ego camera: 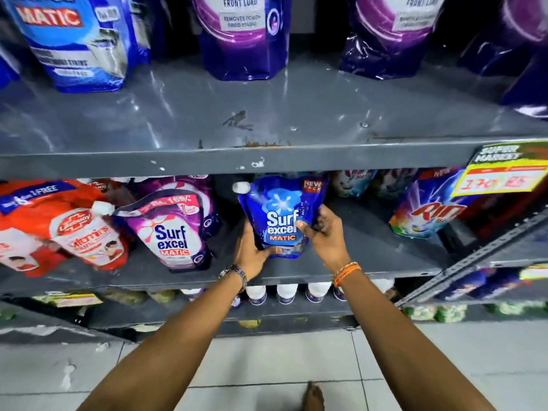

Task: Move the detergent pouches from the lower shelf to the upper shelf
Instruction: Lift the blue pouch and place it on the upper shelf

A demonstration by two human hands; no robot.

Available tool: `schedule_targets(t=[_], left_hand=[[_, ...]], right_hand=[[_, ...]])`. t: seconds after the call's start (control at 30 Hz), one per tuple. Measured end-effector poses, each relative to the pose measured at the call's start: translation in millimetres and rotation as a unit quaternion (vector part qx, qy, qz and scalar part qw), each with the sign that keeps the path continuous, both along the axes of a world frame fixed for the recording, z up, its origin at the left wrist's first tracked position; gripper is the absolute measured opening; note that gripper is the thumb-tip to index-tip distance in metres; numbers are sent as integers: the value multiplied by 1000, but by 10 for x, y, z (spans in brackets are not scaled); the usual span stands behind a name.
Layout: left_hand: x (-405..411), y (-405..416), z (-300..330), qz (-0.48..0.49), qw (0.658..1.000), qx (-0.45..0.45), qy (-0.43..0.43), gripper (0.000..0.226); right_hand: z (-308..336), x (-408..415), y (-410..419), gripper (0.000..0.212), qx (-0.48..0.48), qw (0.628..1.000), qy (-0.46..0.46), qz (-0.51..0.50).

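Note:
A blue Surf Excel Matic pouch [278,212] with a white cap stands upright on the lower grey shelf [370,256]. My left hand [252,250] grips its lower left side and my right hand [324,232] grips its right edge. To its left stands a purple Surf Excel pouch [175,229]. The upper grey shelf [267,114] carries a blue Matic pouch [77,40] at the left and purple front-load pouches [243,34], [391,31] further right, with bare shelf in front of them.
Red Lifebuoy pouches [68,229] fill the lower shelf's left end and a Rin pouch [427,209] stands at the right. A yellow price tag [504,176] hangs from the upper shelf's edge. White-capped bottles [286,293] line the shelf below. Tiled floor lies underneath.

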State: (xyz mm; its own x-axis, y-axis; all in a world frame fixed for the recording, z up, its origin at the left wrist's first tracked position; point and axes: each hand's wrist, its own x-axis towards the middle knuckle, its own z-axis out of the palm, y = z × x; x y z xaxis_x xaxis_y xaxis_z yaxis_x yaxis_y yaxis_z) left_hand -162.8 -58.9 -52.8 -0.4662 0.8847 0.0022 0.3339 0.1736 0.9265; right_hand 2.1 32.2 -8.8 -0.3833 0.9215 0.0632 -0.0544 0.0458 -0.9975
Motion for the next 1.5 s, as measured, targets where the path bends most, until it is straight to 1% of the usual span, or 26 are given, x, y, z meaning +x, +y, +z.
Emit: schedule_targets(t=[0.07,0.2,0.33,0.43,0.53,0.63,0.73,0.8,0.83,0.9,0.97,1.13,1.27,1.33,1.43,1.5], left_hand=[[-9,-206,-2,-24,1000,3,6,104],[-27,-611,113,-72,997,27,21,104],[-82,-973,406,-101,994,47,13,90],[-129,-1214,726,-115,989,85,26,88],[-217,-1447,1106,-118,983,134,34,89],[-388,-1587,1515,-118,979,160,53,88],[-614,-1679,2040,-106,972,193,82,88],[-790,-1683,2410,-94,969,211,85,87],[-890,-1673,2589,-87,968,220,84,85],[-1097,-1626,2911,-75,967,229,82,84],[-1290,-1570,3146,-77,967,233,70,83],[-1582,-1452,3381,-39,971,229,53,89],[-1789,-1390,3431,-19,974,218,64,82],[-1874,-1355,3408,-9,975,208,77,87],[-1948,-1286,3350,-6,980,190,67,101],[-1973,-1251,3335,-16,982,177,65,94]], right_hand=[[52,78,-241,40,4,1000,0,-13],[200,192,-734,32,16,999,9,-43],[498,220,-1191,32,42,997,35,-60],[783,219,-1460,27,63,993,60,-79],[1190,159,-1649,23,99,989,83,-76],[1720,22,-1752,23,140,982,109,-59],[2255,-198,-1764,27,176,974,140,-34],[2569,-409,-1694,31,201,967,158,-19],[2711,-532,-1641,29,212,963,166,-15],[2976,-794,-1518,17,228,957,180,-3],[3191,-1048,-1405,17,244,953,181,1],[3445,-1485,-1168,12,215,957,195,15],[3456,-1740,-1095,15,191,965,182,20],[3420,-1825,-1082,13,178,968,175,19],[3370,-1894,-1066,12,178,970,166,18],[3361,-1910,-1059,14,182,970,160,16]])
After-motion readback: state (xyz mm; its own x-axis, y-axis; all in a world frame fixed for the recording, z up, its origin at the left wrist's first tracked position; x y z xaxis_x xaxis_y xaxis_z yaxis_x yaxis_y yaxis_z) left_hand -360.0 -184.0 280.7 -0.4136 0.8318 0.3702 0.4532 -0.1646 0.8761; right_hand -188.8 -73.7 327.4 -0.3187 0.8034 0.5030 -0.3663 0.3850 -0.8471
